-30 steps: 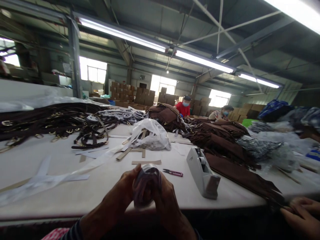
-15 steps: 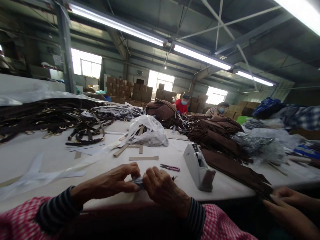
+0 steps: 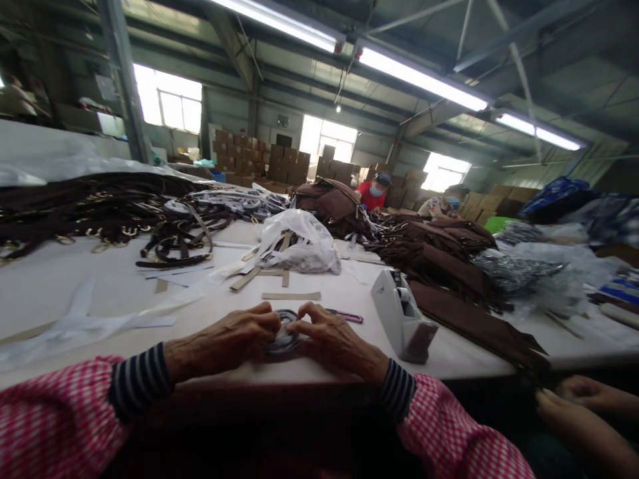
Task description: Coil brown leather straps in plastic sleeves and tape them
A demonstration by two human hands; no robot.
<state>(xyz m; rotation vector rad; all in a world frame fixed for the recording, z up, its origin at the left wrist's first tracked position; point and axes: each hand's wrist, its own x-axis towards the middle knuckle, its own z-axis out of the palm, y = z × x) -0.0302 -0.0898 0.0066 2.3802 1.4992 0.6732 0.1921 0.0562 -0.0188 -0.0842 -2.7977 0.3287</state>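
Note:
Near the table's front edge lies a round grey coil (image 3: pixel 283 340), which looks like a rolled strap with a pale wrapping. My left hand (image 3: pixel 244 336) grips its left side, with the fingers curled in toward the middle. From the right, my right hand (image 3: pixel 332 336) pinches the coil's upper right part between thumb and bent fingers. Just behind my right hand are thread snips (image 3: pixel 352 317) with a pink handle, partly covered by it. A flat beige strip (image 3: pixel 291 296) lies beyond the coil.
A grey tape dispenser (image 3: pixel 399 319) stands right of my hands. Beyond are a plastic bag of strips (image 3: pixel 304 239), dark straps (image 3: pixel 100 206) and brown bags (image 3: pixel 439 266). Another person's hands (image 3: pixel 574 399) are at the right edge. Two masked people work at the back.
The grey bundle, earlier mostly hidden between my hands, now shows its round coiled face on the table. My hands have turned and moved slightly apart around it. The view has tilted downward.

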